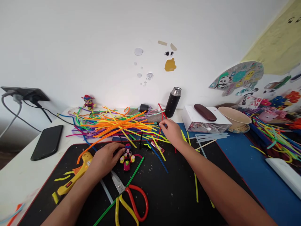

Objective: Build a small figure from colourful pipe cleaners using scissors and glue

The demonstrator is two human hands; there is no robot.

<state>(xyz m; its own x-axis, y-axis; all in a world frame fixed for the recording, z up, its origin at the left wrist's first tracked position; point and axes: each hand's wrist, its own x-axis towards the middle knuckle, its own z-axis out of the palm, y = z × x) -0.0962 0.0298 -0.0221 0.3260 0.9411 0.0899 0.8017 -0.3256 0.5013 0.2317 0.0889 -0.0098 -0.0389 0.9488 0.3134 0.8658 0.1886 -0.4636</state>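
My left hand point(105, 158) has its fingertips against the head of a small doll point(127, 163) on the black mat point(169, 191); whether they pinch it, I cannot tell. My right hand point(173, 132) draws its fingertips together by a red pipe cleaner point(162, 110), grip unclear. Scissors point(120, 187) lie nearer me.

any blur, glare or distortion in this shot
Head view: soft, even light on the white wall; shine on the metal neck of the black flask, whose lean may be wide-lens distortion; head view: the figure by the left hand looks fairly sharp.
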